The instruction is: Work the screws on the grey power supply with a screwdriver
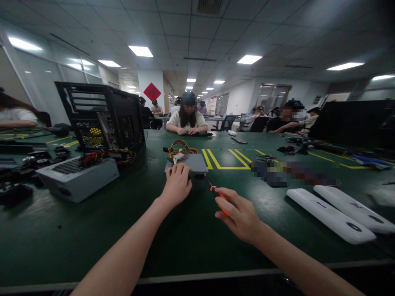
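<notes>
A small grey computer power supply unit lies on the green tabletop in front of me. My left hand holds its near left side, the fingers bent over the top edge and hiding part of the casing. A bundle of red, yellow and black cables with a white connector rises behind the fingers. Closed around an orange and black screwdriver is my right hand. The screwdriver's thin shaft points up and left to the unit's near right corner; whether the tip touches it I cannot tell.
To the left stand an open black computer case and a larger grey power supply. Two white elongated devices lie at the right. A black monitor-like panel is farther right. Across the table sits a person.
</notes>
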Available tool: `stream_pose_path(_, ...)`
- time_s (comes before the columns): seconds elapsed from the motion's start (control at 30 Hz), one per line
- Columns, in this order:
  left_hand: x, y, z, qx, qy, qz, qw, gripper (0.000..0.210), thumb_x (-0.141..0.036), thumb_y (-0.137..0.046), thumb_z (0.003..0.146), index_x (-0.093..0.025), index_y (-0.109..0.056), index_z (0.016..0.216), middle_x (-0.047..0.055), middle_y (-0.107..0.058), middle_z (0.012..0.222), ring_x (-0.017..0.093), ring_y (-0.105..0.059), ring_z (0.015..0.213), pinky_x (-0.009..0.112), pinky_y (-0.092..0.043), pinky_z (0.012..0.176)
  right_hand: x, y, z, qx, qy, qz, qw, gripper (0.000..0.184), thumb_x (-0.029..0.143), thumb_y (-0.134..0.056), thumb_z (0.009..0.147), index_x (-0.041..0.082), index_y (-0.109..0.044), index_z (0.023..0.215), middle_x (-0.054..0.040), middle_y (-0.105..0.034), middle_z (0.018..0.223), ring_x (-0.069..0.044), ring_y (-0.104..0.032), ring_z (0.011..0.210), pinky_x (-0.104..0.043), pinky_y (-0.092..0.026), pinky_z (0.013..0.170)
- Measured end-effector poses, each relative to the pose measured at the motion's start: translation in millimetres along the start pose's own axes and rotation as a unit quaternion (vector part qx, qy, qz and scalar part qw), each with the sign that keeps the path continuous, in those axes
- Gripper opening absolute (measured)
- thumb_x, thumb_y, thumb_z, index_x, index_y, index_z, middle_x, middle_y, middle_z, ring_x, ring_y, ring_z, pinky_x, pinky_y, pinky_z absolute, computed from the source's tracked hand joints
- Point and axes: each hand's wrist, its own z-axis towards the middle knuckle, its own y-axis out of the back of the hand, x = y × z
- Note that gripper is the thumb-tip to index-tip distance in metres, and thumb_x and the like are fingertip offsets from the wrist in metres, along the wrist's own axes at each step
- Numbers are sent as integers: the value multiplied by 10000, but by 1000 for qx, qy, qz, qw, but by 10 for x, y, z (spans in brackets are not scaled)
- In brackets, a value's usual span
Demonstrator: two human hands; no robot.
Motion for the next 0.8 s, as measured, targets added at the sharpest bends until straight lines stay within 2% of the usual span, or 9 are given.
stream_pose_path(0.1,-1,2,-2,0,1,1,1000,285,-180,-497,744,-199,-470,1027,78,-487,1123,249,-425,1057,404,-304,892,18,7,4,8,30,10,999,103,173,-480,859,171,-512,956,-140,-581,1041,-135,-583,716,-256,-486,596)
stream_pose_path(0.2,0,3,-5,-4,-2,1,1000,282,-179,-493,745,-195,-470,1026,76,-491,1111,247,-428,1049,404,-307,887,24,16,2,9,24,29,999,80,157,-499,833,168,-515,911,-132,-589,1027,-150,-586,740,-272,-487,606)
stream_pose_path(0.3,-3,7,-7,-3,-3,-1,1000,290,-183,-492,747,-193,-468,1037,75,-489,1112,244,-427,1051,403,-309,885,16,19,-20,38,13,49,998,206,132,-434,832,143,-490,1029,-175,-545,1104,-211,-581,926,-308,-503,666)
stream_pose_path(0.37,-9,11,-7,0,2,0,1000,296,-185,-494,747,-196,-469,1042,75,-487,1121,243,-424,1060,404,-305,892,7,9,-36,42,14,43,998,262,114,-423,834,133,-464,1093,-189,-530,1138,-214,-579,960,-307,-507,679)
stream_pose_path(0.47,-19,17,-8,1,7,2,1000,291,-186,-490,752,-197,-472,1042,79,-487,1129,243,-425,1064,404,-304,896,-16,-24,-42,8,-5,24,1000,232,175,-506,842,156,-463,1069,-155,-580,1056,-189,-609,852,-294,-511,642)
stream_pose_path(0.6,-29,18,-8,-15,1,1,1000,274,-182,-483,764,-184,-480,1038,81,-509,1117,239,-441,1053,408,-302,906,-50,-44,-27,-22,-72,77,994,189,222,-527,849,178,-447,1014,-118,-585,973,-172,-601,823,-283,-520,642)
stream_pose_path(0.8,-116,-46,9,-45,-34,-39,998,327,-188,-472,793,-178,-455,1120,79,-509,1182,212,-430,1103,378,-264,972,14,5,-18,42,-73,110,990,177,157,-460,844,174,-472,1020,-131,-543,1074,-181,-587,905,-288,-521,683)
